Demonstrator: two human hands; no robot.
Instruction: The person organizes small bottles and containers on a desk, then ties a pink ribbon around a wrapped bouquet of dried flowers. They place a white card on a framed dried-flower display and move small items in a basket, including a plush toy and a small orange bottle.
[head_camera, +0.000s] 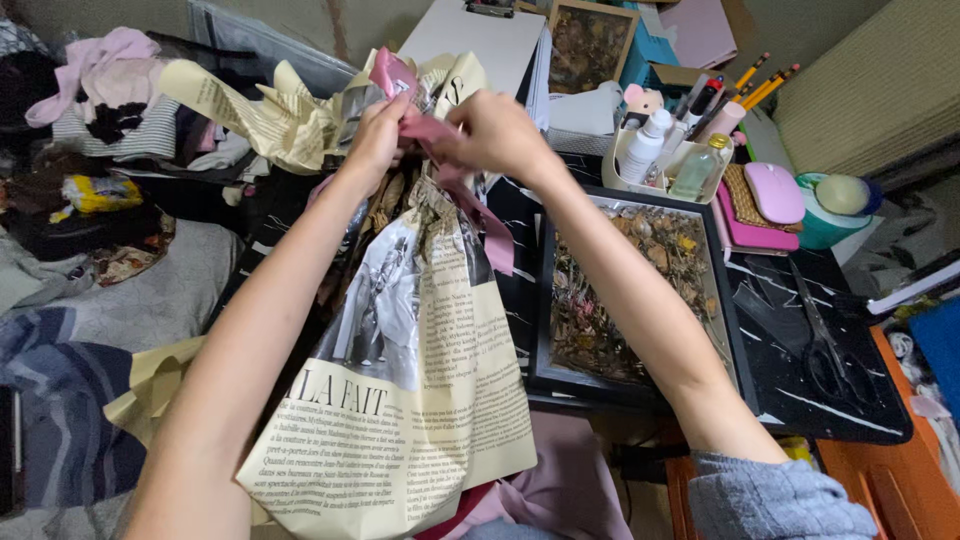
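Both forearms reach away from the body, and the left hand (375, 135) and right hand (495, 130) meet at the gathered neck of a bouquet wrapped in newsprint-style paper (410, 390). Each hand's fingers pinch a pink ribbon (455, 185) there. The fingertips are hidden behind the knuckles, and the wrap conceals its contents.

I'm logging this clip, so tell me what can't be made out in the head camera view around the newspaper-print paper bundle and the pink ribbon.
- Contents of the cream newspaper-print paper bundle: hidden by the wrap.
- Knot of the dusty pink ribbon: covered by the left hand and right hand.
- Bundle's lower end: cut off by the bottom edge.
- Black-handled scissors: dark against the black marble-pattern tabletop, so the outline is unclear.
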